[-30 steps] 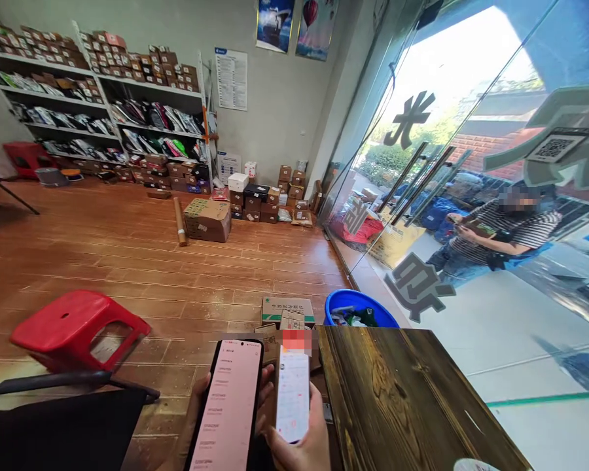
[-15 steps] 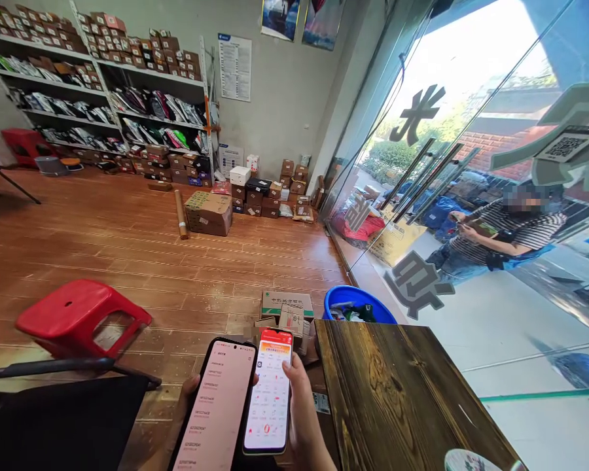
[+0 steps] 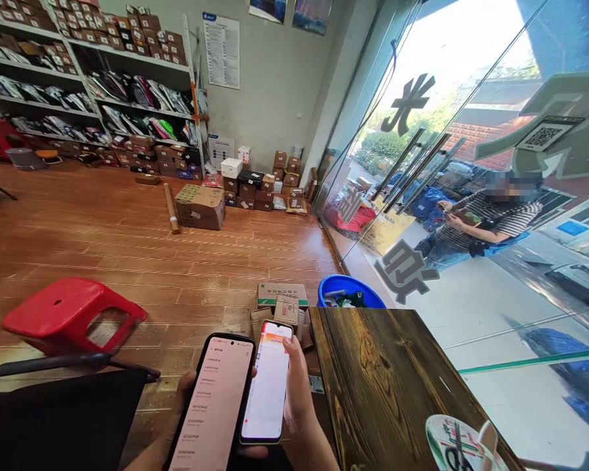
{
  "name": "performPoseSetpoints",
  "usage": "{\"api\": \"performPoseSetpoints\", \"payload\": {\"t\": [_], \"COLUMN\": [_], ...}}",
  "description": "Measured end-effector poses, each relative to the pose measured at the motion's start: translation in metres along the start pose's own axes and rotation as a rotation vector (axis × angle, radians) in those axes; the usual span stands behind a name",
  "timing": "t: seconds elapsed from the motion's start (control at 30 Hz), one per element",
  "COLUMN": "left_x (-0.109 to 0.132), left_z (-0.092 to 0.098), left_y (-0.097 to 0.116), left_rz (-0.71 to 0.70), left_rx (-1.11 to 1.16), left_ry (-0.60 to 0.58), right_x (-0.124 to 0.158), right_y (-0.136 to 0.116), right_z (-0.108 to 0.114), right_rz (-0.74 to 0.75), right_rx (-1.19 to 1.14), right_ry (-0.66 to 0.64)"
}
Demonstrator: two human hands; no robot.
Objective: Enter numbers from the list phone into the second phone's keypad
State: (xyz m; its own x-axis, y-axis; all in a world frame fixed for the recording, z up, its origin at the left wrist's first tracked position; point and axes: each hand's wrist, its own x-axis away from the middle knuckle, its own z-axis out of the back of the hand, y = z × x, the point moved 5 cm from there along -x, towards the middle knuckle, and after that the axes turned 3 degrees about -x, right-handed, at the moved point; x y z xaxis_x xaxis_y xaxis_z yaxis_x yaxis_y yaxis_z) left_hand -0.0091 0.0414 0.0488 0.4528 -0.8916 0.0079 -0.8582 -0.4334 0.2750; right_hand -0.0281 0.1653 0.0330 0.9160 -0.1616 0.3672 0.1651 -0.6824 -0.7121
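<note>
Nearest the camera, the left hand (image 3: 184, 392) is closed round a large phone (image 3: 211, 405) with a pale pink list on its screen, fingers curled behind the case and a thumb showing at its lower edge; just beside it, the right hand (image 3: 297, 392) grips a second phone (image 3: 269, 383), its thumb laid across the upper right of the glass; the two phones stand side by side, edges nearly touching, low in the view and just off the left edge of the table (image 3: 387, 386). Half a second ago the second phone showed a red header over a grid of icons; now most of its screen is plain white with only a strip of red at the top, so a new page seems to be loading, and the pink list on the large phone reads much as before, which suggests the entries are being worked through one by one. At the table's near right corner a round dish (image 3: 464, 445) has come into view as the head tipped down. To the left a red stool (image 3: 69, 314) stands on the wooden floor (image 3: 127, 261); beyond the table's far edge lie small cartons (image 3: 282, 302) and a blue basin (image 3: 348, 291); farther off, a large box (image 3: 201, 206), then shelves (image 3: 103, 85) of parcels against the wall; outside the glass door (image 3: 422, 170) a person in a striped top (image 3: 491, 219) stands.
</note>
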Motion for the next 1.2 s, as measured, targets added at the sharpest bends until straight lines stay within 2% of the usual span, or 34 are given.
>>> {"api": "performPoseSetpoints", "payload": {"t": [0.1,0.17,0.27,0.33,0.47,0.73,0.8,1.0,1.2], "left_x": [0.001,0.000,-0.001,-0.001,0.003,0.001,0.001,0.004,0.004], "left_z": [-0.004,-0.005,-0.010,-0.012,-0.008,-0.005,-0.005,-0.001,-0.002], "left_y": [0.003,0.007,0.008,0.006,0.003,0.004,0.004,0.005,0.005], "left_rz": [0.051,0.011,-0.029,-0.030,-0.042,-0.045,-0.047,-0.067,-0.038], "left_rx": [-0.043,-0.088,-0.062,-0.028,-0.064,-0.014,-0.033,-0.088,-0.137], "left_ry": [-0.111,-0.148,-0.195,-0.195,-0.094,-0.163,-0.193,-0.126,-0.159], "right_x": [0.011,0.016,0.017,0.015,0.013,0.024,0.025,0.023,0.034], "right_y": [0.001,0.006,0.011,0.011,0.006,0.009,0.010,0.009,0.005], "right_z": [0.001,0.005,0.011,0.012,0.008,0.017,0.018,0.010,0.008], "right_rz": [0.033,0.037,0.047,0.065,0.097,0.095,0.118,0.128,0.132], "right_rx": [0.034,0.069,0.126,0.168,0.265,0.333,0.356,0.411,0.272], "right_ry": [-0.091,-0.134,-0.113,-0.064,-0.007,-0.167,-0.173,-0.120,-0.334]}}
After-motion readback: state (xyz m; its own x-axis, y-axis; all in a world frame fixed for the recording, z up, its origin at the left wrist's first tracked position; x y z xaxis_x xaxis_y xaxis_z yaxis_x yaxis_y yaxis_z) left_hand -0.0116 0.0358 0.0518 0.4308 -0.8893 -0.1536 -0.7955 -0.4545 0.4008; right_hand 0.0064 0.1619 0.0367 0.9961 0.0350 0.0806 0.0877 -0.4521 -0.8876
